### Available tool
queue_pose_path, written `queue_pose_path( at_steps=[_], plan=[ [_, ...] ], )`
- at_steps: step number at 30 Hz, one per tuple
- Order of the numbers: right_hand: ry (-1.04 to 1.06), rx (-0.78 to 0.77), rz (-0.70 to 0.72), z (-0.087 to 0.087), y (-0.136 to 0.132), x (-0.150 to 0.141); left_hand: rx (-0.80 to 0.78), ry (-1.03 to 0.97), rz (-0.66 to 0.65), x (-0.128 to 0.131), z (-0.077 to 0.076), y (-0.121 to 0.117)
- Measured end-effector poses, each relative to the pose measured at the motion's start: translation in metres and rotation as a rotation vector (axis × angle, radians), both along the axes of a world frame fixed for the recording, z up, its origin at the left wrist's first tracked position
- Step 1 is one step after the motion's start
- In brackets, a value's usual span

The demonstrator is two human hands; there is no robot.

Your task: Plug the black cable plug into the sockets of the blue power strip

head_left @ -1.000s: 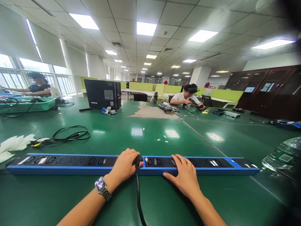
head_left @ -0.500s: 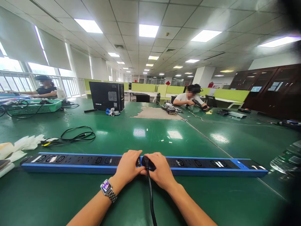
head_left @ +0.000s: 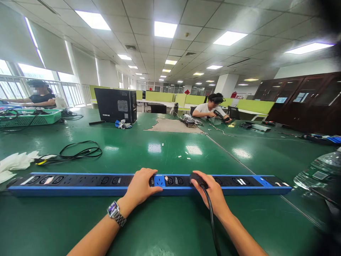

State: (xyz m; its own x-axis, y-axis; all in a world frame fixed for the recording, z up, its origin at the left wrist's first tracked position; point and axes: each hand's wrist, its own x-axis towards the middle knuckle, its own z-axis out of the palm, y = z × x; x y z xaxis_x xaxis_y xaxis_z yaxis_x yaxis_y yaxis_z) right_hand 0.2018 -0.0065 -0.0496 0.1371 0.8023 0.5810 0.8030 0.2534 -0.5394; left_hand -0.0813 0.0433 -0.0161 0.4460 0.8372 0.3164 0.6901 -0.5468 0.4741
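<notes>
Black plug (head_left: 196,176) has shifted rightward, pinched in right hand (head_left: 214,192), left hand (head_left: 140,185) gripping power strip (head_left: 176,191).

Wears on the wrist of the left hand (head_left: 141,185), low in the frame and left of centre, a wristwatch (head_left: 113,209) with a squarish, round-cornered, silvery case and a dark screen glowing purple and whitish, in a pattern too small to make out. Has it fastened by a bracelet (head_left: 122,220) of shiny metal links, silvery grey with darker lines between. Shows bare forearms (head_left: 93,231) down to the bottom edge, and a right hand (head_left: 212,193), right of centre, likewise bare at wrist and fingers.
</notes>
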Motion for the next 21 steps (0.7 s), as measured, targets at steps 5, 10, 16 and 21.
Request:
queue_pose_path(
  at_steps=[5, 10, 16, 21],
  plan=[
    [-0.164, -0.006, 0.049, 0.013, 0.000, -0.004, 0.026, -0.064, -0.027, 0.012, 0.006, -0.005],
    [-0.211, -0.020, 0.085, 0.017, 0.000, -0.004, 0.072, -0.073, -0.111, 0.046, 0.013, -0.004],
    [-0.137, -0.030, 0.041, 0.012, 0.005, -0.003, 0.050, -0.095, -0.132, 0.074, 0.012, -0.002],
    [-0.117, -0.147, 0.131, 0.022, 0.003, -0.001, 0.046, -0.092, -0.086, 0.069, 0.002, -0.001]
  ],
)
